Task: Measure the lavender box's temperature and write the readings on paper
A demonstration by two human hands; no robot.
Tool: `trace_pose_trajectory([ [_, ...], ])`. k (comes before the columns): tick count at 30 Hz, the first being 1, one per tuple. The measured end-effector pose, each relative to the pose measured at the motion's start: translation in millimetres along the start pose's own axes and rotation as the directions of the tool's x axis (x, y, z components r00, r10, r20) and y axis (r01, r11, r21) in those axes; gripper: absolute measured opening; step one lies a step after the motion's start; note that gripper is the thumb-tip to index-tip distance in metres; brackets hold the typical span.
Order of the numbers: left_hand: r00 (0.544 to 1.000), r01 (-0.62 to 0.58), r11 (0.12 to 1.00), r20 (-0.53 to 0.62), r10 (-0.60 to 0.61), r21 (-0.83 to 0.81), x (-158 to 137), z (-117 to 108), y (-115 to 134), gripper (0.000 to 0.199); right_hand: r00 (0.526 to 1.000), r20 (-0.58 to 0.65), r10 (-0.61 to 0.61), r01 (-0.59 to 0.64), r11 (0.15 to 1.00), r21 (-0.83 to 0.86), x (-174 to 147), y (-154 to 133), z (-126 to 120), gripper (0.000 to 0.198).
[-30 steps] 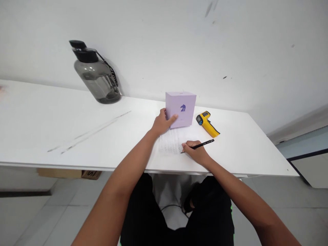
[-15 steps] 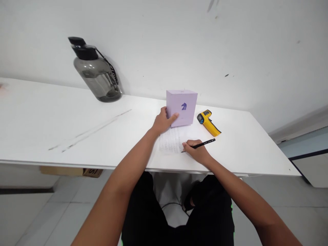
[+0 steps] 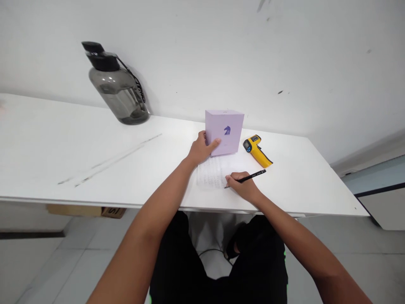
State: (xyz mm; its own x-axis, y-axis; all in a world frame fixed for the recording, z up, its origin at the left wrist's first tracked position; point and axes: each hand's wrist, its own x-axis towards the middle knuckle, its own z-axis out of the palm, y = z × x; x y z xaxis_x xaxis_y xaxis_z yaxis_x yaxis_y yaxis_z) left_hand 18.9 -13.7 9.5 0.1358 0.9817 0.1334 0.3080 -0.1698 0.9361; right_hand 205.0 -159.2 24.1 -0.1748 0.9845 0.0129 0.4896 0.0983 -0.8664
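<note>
My left hand (image 3: pixel 202 147) grips the lower left corner of a light purple box (image 3: pixel 232 137), thumb on its front face and fingers round the side. The box stands upright and has a dark blue horse-head mark. In my right hand (image 3: pixel 243 185) is a slim black pencil (image 3: pixel 253 175), its tip down at the right end of several rows of small grey marks (image 3: pixel 210 175) in front of the box. Whether those marks are on paper or on the tabletop, I cannot tell. A yellow infrared thermometer (image 3: pixel 261 156) lies just right of the box.
A large grey see-through water bottle (image 3: pixel 122 99) with a black lid stands at the back left by the wall. Dark streaks (image 3: pixel 107 162) cross the white table (image 3: pixel 158 169). Under the table at left is a cardboard box (image 3: pixel 112 212).
The view has shifted very slightly. Both hands keep their places, the left on the box and the right with the pencil at the marks.
</note>
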Motion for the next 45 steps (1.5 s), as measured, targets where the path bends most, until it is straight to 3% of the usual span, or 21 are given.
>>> trace_pose_trajectory([
  [7,1.000,-0.010,1.000,0.011,0.010,-0.003,4,1,-8,0.085,0.991,-0.095,0.098,-0.090,0.992,0.087,4,4,-2,0.037],
  [13,0.998,-0.011,0.995,-0.058,0.005,-0.097,6,6,-12,0.085,0.986,-0.037,0.160,-0.143,0.950,0.278,12,10,-1,0.035],
  [17,0.992,-0.017,0.998,-0.125,0.010,-0.055,1,2,-4,0.086,0.993,-0.009,0.119,-0.106,0.915,0.388,18,13,0,0.033],
  [22,0.963,-0.019,1.000,-0.267,0.022,0.016,1,-3,-1,0.095,0.989,0.042,0.142,-0.146,0.896,0.419,-2,11,-3,0.031],
  [29,0.973,-0.036,0.999,-0.230,0.026,-0.039,9,-4,-10,0.095,0.977,-0.023,0.210,-0.178,0.878,0.445,-26,4,-5,0.032],
  [31,0.973,-0.006,1.000,-0.230,0.009,0.014,7,-6,-8,0.092,0.967,0.001,0.253,-0.223,0.852,0.473,-21,2,-2,0.030],
  [34,0.974,0.043,0.972,-0.226,0.010,0.229,4,-13,-3,0.088,0.945,0.033,0.326,-0.298,0.815,0.497,-11,-3,2,0.030],
  [36,0.974,0.043,0.963,-0.226,0.019,0.266,2,-17,-1,0.085,0.937,0.050,0.346,-0.323,0.803,0.501,-5,-7,1,0.035],
  [39,0.984,0.032,0.989,-0.181,-0.005,0.143,1,-21,0,0.089,0.937,0.064,0.342,-0.328,0.809,0.488,3,-13,-5,0.045],
  [43,0.979,0.048,0.997,-0.200,-0.036,0.057,-1,-22,1,0.091,0.972,-0.103,0.213,-0.177,0.943,0.281,15,-16,-23,0.053],
  [45,0.977,0.046,0.997,-0.211,-0.032,0.063,-4,-22,3,0.090,0.985,-0.089,0.150,-0.135,0.978,0.158,20,-14,-33,0.054],
])
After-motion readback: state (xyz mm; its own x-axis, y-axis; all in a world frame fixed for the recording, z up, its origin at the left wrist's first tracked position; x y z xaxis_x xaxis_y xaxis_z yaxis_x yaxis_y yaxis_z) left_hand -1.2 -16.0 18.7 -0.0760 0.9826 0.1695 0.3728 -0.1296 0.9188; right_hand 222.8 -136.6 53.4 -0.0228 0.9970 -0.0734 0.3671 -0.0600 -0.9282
